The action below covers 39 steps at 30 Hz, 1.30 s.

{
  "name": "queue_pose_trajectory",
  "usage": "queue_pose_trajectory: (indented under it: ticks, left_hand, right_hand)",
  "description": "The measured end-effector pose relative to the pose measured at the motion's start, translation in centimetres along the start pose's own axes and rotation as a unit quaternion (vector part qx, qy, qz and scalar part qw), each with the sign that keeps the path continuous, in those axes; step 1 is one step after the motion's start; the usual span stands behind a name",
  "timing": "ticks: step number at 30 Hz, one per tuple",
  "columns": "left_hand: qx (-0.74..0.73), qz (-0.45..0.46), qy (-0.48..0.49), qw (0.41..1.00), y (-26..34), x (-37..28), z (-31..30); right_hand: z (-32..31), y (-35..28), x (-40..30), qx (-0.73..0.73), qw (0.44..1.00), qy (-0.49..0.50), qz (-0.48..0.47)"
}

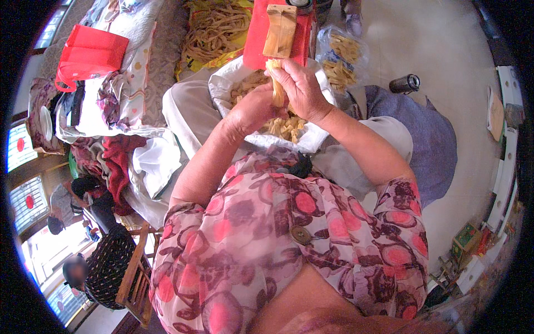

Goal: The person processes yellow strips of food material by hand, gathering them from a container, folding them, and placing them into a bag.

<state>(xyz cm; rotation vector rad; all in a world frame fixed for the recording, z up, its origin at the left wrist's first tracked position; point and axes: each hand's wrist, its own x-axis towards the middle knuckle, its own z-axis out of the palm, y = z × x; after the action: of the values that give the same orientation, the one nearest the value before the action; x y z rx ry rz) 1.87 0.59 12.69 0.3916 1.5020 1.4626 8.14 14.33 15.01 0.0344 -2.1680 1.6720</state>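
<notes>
A bundle of pale yellow, flat dried strips (278,94) is held upright between my two hands. My left hand (263,103) grips its lower part, and my right hand (301,85) pinches the upper end with thumb and fingers. Both hands are above a white cloth-lined container (313,141) on my lap, which holds short folded pieces (287,128) of the same material. Just beyond my fingertips, a wooden block tool (280,35) rests on a red surface (255,46).
Long tan strips (217,33) lie on yellow sheeting at the upper left. Clear plastic bags of bundles (340,62) and a dark flask (404,84) are on the floor to the right. A red bag (94,52) lies on the bed. Other people are at the lower left.
</notes>
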Motion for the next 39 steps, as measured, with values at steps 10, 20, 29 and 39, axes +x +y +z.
queue_pose_trajectory:
  ticks: [10,20,29,39]
  left_hand:
    - [0.44,0.444,0.25,0.739,5.6,-1.8,1.9]
    - [-0.044,0.18,0.136,0.973,4.5,-1.6,1.0]
    - [0.181,0.281,0.171,0.927,3.2,-0.9,-1.1]
    - [0.084,0.242,0.224,0.94,4.6,-1.3,0.9]
  right_hand:
    - [-1.2,0.6,0.6,0.586,0.732,-0.155,0.31]
    - [-1.9,-2.3,1.0,-0.192,0.977,-0.041,-0.078]
    - [-2.8,-3.5,1.6,0.155,0.967,-0.176,0.105]
    - [-2.2,-1.1,2.3,0.338,0.915,-0.05,0.213]
